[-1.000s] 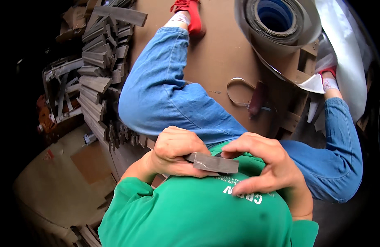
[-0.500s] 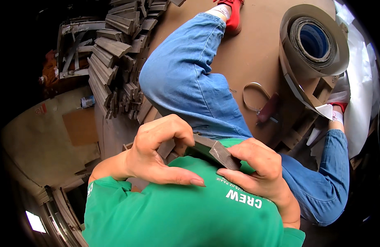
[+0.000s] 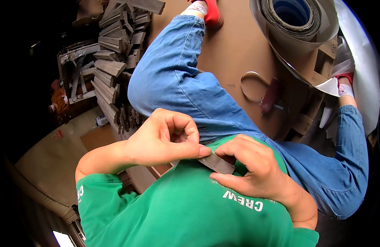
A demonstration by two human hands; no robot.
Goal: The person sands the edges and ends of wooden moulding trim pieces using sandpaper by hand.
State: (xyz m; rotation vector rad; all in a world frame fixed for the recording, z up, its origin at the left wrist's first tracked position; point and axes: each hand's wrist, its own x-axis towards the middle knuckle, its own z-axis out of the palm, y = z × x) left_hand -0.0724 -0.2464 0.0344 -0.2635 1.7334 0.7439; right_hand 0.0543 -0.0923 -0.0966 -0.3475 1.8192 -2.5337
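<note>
My left hand (image 3: 163, 140) and my right hand (image 3: 249, 171) meet in front of my green shirt and both grip a small folded piece of brown cardboard (image 3: 218, 163). The left thumb presses along its upper edge. The right fingers curl around its right end. Most of the piece is hidden by my fingers. I sit with legs in blue jeans (image 3: 177, 82) stretched out over a brown cardboard sheet (image 3: 235, 53).
A pile of several folded cardboard pieces (image 3: 115, 61) lies to the left of my leg. A big roll of brown paper (image 3: 295, 20) lies at the upper right. Scissors with a red handle (image 3: 266, 96) lie on the sheet. A metal rack (image 3: 76, 78) stands at far left.
The view has swung and both hands have shifted right along the cardboard piece. My left fingers have curled over it more tightly, thumb pressing its edge.
</note>
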